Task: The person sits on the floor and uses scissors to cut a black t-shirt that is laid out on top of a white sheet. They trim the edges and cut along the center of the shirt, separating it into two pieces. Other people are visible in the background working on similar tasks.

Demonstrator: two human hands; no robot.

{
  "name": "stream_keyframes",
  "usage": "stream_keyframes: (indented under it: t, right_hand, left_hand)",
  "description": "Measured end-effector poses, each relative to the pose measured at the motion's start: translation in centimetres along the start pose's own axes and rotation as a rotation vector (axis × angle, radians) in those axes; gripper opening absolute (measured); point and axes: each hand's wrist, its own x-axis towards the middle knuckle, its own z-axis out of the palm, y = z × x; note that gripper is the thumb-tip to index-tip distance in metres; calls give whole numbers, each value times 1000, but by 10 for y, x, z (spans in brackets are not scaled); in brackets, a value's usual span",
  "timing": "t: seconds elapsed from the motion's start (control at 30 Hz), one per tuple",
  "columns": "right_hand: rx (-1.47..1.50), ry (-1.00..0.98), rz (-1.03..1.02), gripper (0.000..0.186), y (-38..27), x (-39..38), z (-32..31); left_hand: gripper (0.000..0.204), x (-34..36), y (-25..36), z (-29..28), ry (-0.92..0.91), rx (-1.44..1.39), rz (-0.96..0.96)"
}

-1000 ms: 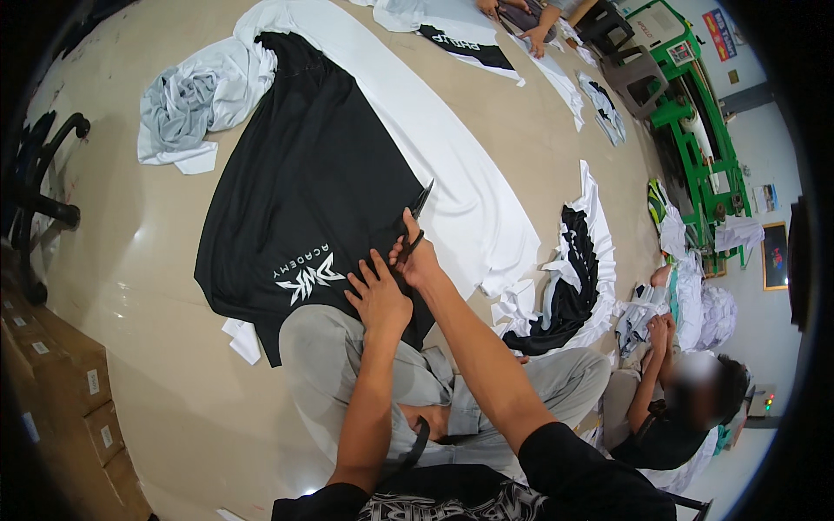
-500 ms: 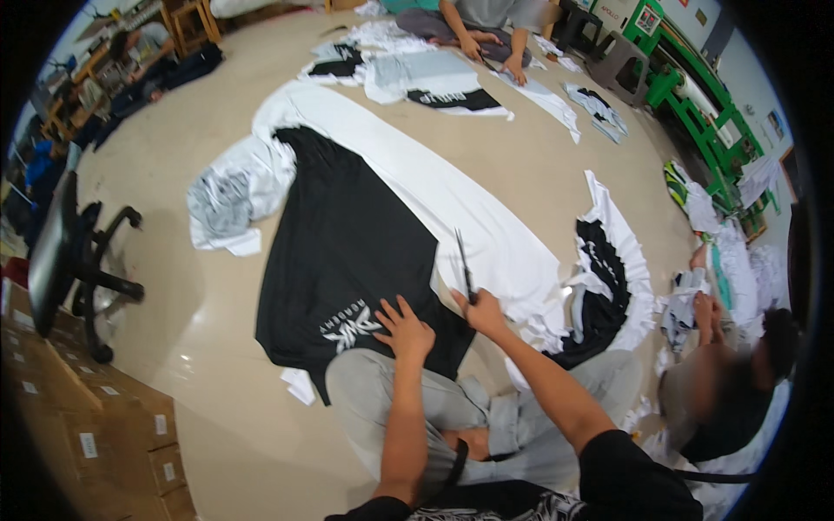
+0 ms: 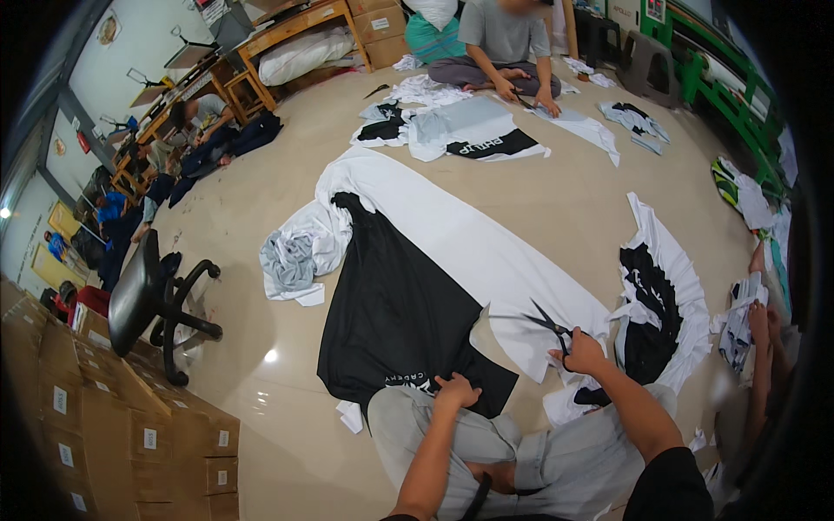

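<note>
My right hand (image 3: 584, 352) grips black-handled scissors (image 3: 551, 325), their blades spread apart over the white fabric (image 3: 452, 221). At my knee, my left hand (image 3: 455, 393) has bent fingers closed on the near part of a black fabric panel (image 3: 395, 295) with a white print. The panel lies flat on the floor, and the long white fabric runs along its far right side. Left of the panel's top is a bunched white and grey cloth (image 3: 295, 252). A ruffled black and white pile (image 3: 651, 304) lies right of the scissors.
A co-worker (image 3: 504, 52) sits ahead among cut fabric pieces (image 3: 469, 130). Another person's hands (image 3: 761, 323) hold cloth at the right edge. An office chair (image 3: 143, 295) and stacked cardboard boxes (image 3: 148, 434) stand left. A green machine (image 3: 730, 113) stands far right.
My view has tilted up and turned left. My right hand has shifted right, and the scissors have opened. My left hand has gone from spread flat to bent on the black panel.
</note>
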Motion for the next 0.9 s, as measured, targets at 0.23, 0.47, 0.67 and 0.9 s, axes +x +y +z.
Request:
stream_keyframes:
  t: [0.23,0.47,0.67,0.9]
  right_hand:
    - [126,-298,166,113,9,-16,-59]
    - [348,-197,48,74,2,-62,-142]
    - [24,-23,-9,72,46,-72,-158]
    - [76,-219,-65,69,33,-72,-160]
  left_hand:
    - [66,-62,38,-62,-5,-114,33]
    - [62,-30,1,-60,42,-258,-79]
    - [53,39,19,-144,164,-420,33]
    - [80,167,34,-279,995,-135,414]
